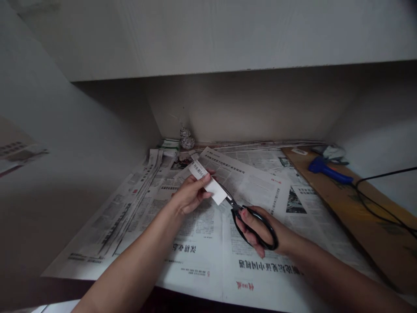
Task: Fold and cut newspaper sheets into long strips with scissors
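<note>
Between the thumb and fingers of my left hand [193, 191] is a narrow folded strip of newspaper [215, 191], partly printed and partly plain white. My right hand [259, 226] grips a pair of scissors [272, 228] by their black handles. The scissor blades point up and to the left, lying along the right edge of the strip; how far apart they are is hard to make out. Under both hands, newspaper sheets [208, 278] cover the table.
At the right, a blue glue gun [329, 171] with a black cable [374, 206] rests on a cardboard sheet [342, 208]. Long paper strips [130, 208] lie at the left. A twisted paper figure [186, 139] stands at the back, beneath an overhanging panel [208, 39].
</note>
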### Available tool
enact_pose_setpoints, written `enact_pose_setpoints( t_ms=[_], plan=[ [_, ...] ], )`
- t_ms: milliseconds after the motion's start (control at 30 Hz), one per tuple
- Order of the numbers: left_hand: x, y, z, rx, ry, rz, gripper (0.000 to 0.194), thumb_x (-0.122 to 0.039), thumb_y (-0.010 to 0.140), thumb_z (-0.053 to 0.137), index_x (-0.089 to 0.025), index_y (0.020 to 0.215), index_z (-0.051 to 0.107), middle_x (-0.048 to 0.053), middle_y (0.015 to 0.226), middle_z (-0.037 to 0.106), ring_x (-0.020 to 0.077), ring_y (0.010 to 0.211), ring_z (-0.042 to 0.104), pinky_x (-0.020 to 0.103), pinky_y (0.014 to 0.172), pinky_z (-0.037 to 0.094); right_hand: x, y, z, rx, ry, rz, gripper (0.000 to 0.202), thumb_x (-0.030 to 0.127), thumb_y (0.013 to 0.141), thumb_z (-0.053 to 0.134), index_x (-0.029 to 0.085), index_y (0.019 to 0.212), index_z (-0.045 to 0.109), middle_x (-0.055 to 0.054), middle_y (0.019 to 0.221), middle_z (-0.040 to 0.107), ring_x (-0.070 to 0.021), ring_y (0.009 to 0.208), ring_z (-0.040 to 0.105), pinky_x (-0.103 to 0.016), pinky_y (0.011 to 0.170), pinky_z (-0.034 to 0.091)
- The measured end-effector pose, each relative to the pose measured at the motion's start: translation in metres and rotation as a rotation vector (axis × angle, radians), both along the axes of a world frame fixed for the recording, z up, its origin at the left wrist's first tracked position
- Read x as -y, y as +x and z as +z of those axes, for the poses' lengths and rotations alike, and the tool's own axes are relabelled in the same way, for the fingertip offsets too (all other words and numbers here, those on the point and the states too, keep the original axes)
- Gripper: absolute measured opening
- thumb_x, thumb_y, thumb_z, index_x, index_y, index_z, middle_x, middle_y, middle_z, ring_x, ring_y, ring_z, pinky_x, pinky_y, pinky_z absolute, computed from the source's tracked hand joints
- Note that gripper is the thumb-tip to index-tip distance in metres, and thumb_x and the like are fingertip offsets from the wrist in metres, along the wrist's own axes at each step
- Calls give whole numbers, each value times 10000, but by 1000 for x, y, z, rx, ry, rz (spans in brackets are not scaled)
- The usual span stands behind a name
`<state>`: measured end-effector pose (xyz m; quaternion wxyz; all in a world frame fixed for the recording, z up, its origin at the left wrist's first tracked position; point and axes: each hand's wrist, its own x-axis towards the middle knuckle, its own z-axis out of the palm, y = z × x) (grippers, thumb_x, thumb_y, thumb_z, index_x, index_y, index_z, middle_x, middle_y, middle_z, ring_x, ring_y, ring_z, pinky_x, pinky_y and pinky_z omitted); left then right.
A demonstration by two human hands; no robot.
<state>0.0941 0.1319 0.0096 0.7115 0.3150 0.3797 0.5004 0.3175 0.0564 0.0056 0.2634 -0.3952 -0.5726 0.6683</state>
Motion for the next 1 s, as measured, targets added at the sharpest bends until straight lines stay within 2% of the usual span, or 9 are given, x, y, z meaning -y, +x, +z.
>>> enact_pose_setpoints(
  t_ms=[100, 267, 500, 633, 733, 833, 1000],
  plan=[
    [-6, -4, 2, 4, -3, 92, 226, -41, 751, 798, -138, 941, 725, -17, 735, 686, 65, 577, 651, 94, 472, 538, 0, 2, -1, 2, -6, 20, 643, 829, 850, 506, 197, 733, 525, 74, 491, 464, -54, 308, 419, -177, 324, 372],
    [-3, 2, 0, 1, -15, 55, 284, 34, 678, 810, -123, 895, 718, -4, 735, 696, 101, 627, 681, 151, 524, 597, -1, 3, -10, -83, -91, 78, 752, 904, 834, 370, 181, 813, 580, 26, 561, 517, -90, 390, 515, -196, 361, 235],
    [7, 17, -7, 11, -37, -40, 330, 2, 622, 867, -103, 902, 730, 10, 700, 688, 116, 605, 671, 167, 507, 593, -4, 1, -15, -127, -123, 80, 804, 943, 784, 384, 180, 874, 619, -8, 665, 568, -134, 503, 587, -241, 448, 298],
    [6, 16, -8, 20, -35, -37, 351, 1, 603, 880, -107, 900, 727, 2, 700, 688, 114, 611, 670, 163, 508, 592, -4, -1, -14, -96, -120, 35, 836, 978, 736, 380, 174, 810, 598, 13, 593, 544, -113, 430, 551, -208, 392, 264],
    [5, 15, -8, 28, -30, -31, 352, -2, 614, 878, -115, 910, 725, -3, 709, 689, 112, 625, 677, 157, 522, 595, -2, -3, -14, -84, -130, 7, 829, 990, 712, 386, 179, 749, 555, 49, 517, 486, -85, 333, 460, -191, 321, 233],
    [6, 14, -8, 40, -26, -30, 347, 3, 629, 867, -123, 919, 726, -5, 719, 692, 113, 634, 687, 163, 538, 606, 0, -3, -12, -73, -116, -26, 753, 930, 780, 425, 187, 728, 532, 73, 490, 446, -62, 296, 383, -188, 287, 271],
    [0, 4, -6, 50, -41, -53, 357, -41, 689, 847, -119, 1019, 736, 34, 776, 720, 152, 659, 719, 197, 508, 618, 0, -1, -4, -22, -69, -13, 685, 856, 843, 467, 186, 715, 537, 84, 464, 434, -57, 288, 389, -171, 287, 325]
  ],
)
